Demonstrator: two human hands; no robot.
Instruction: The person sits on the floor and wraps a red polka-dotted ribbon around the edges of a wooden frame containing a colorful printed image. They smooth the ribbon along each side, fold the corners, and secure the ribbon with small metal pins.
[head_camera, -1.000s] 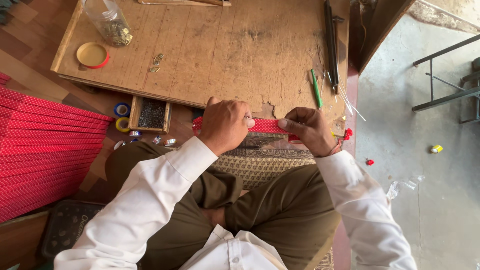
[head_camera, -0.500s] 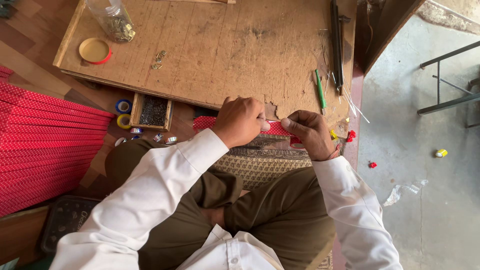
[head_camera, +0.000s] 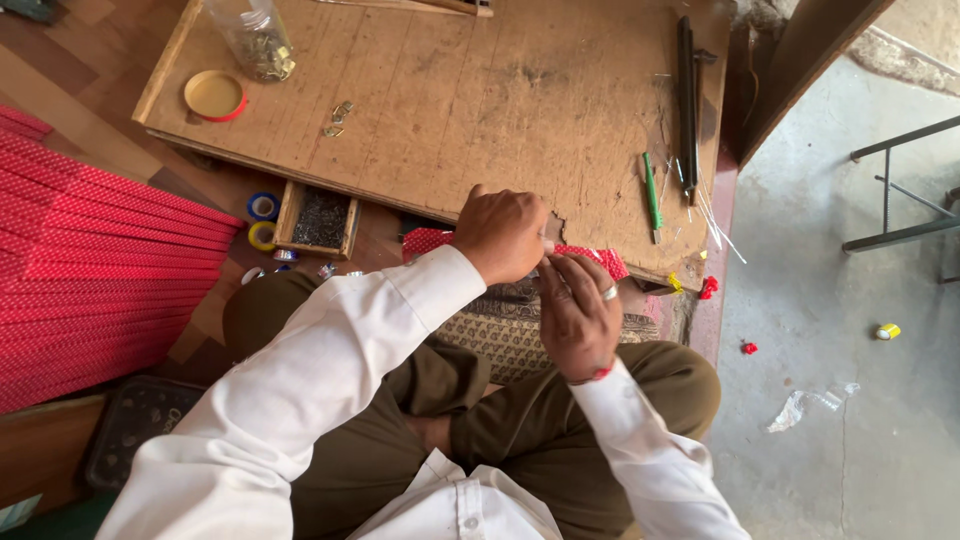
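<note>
Two hands on one red strip, work mid-way

Red strip (head_camera: 585, 256) lies across the lap at the near edge of the board (head_camera: 450, 110), dotted pattern, ends showing past both hands. Left hand (head_camera: 503, 233) is closed in a fist over its middle, fingers curled tight, seems to be pinching the strip or a small tool; cannot tell which, the fingertips are hidden. Right hand (head_camera: 577, 312) sits just at 5 o'clock of the left, touching it, fingers bent in towards the same spot, ring visible; grip on the strip looks light, not sure.

Progress, my read: large stack of red strips (head_camera: 90, 270) at 9 o'clock looks finished or queued, cannot tell which. This piece is being worked, not set down.

Around: tray of small dark bits (head_camera: 320, 218) at 10 o'clock, tape rolls (head_camera: 262, 220) beside it. Jar (head_camera: 255, 38) and its lid (head_camera: 214, 95) at 11 o'clock on the board. Green pen (head_camera: 651, 190) and dark rods (head_camera: 687, 90) at 1 o'clock. Red scraps (head_camera: 709, 288) on the floor at 3 o'clock.
</note>
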